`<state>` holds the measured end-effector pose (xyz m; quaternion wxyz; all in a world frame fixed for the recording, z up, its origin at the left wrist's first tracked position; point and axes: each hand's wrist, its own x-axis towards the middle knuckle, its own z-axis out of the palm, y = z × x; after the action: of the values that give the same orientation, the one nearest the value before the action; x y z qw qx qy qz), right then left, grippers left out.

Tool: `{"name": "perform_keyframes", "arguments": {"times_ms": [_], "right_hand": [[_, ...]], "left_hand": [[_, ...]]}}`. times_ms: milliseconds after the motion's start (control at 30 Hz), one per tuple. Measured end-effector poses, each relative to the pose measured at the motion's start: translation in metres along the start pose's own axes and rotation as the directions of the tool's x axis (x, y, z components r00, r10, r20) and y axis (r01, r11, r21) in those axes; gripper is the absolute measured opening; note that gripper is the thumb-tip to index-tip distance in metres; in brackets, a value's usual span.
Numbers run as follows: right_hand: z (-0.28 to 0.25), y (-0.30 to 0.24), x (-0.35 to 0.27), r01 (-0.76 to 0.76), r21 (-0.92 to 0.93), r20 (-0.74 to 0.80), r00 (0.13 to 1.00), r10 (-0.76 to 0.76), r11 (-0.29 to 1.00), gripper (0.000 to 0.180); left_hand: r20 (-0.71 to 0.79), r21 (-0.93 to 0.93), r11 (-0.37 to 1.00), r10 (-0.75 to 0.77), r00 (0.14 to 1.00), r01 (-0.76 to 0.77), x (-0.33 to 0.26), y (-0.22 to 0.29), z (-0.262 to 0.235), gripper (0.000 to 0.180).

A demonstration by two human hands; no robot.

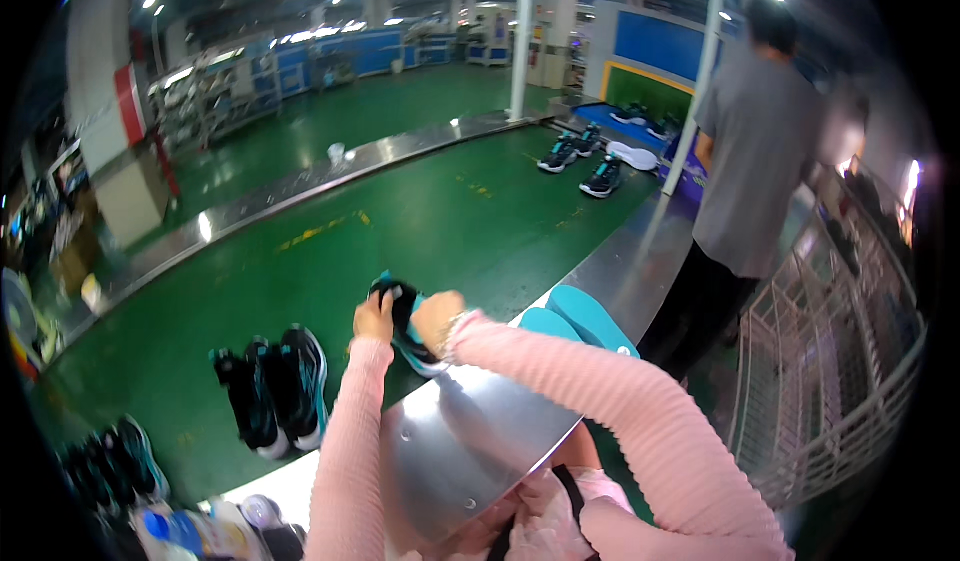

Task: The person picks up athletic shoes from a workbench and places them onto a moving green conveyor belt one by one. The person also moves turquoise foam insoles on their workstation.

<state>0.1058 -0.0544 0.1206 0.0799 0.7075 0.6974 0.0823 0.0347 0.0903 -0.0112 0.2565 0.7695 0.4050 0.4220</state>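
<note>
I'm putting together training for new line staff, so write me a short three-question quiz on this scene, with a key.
1. Multiple choice: which thing are the left hand and the right hand both at?
a) a white wire rack
b) a black-and-teal sneaker
c) a plastic bottle

2. True or false: the teal insoles lie to the right of that sneaker in the picture.

3. Fill in the blank: the group of sneakers nearest the left hand stands on a long work surface coloured ____.

Key: 1. b; 2. true; 3. green.
</note>
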Motion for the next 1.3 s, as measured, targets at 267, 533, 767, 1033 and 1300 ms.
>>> {"name": "perform_keyframes", "arguments": {"times_ms": [267,533,767,1033,1300], "right_hand": [[0.073,-0.032,0.075,-0.289,0.486,0.111,0.957,0.27,0.825,0.021],[0.121,-0.044,0.124,-0.373,0.618,0.299,0.926,0.231,0.692,0.039],[0.079,-0.056,0.085,-0.282,0.681,0.212,0.959,0.187,0.676,0.028],[0.107,-0.013,-0.081,0.214,0.859,-0.433,0.79,0.435,0.465,0.02],[0.168,0.008,-0.192,-0.024,0.973,-0.115,0.813,0.571,0.23,0.021]], "left_hand": [[0.152,-0.386,0.921,0.022,0.988,0.039,-0.003,-0.047,-0.012,0.026],[0.181,-0.401,0.91,-0.039,0.983,0.11,-0.019,-0.033,-0.026,0.024],[0.264,-0.279,0.939,-0.129,0.956,0.203,-0.007,-0.039,-0.048,0.03],[0.037,0.208,0.895,0.396,0.918,-0.395,-0.019,0.067,-0.062,0.007],[0.507,0.806,0.513,-0.339,0.792,-0.295,0.018,-0.011,0.041,0.025]]}}
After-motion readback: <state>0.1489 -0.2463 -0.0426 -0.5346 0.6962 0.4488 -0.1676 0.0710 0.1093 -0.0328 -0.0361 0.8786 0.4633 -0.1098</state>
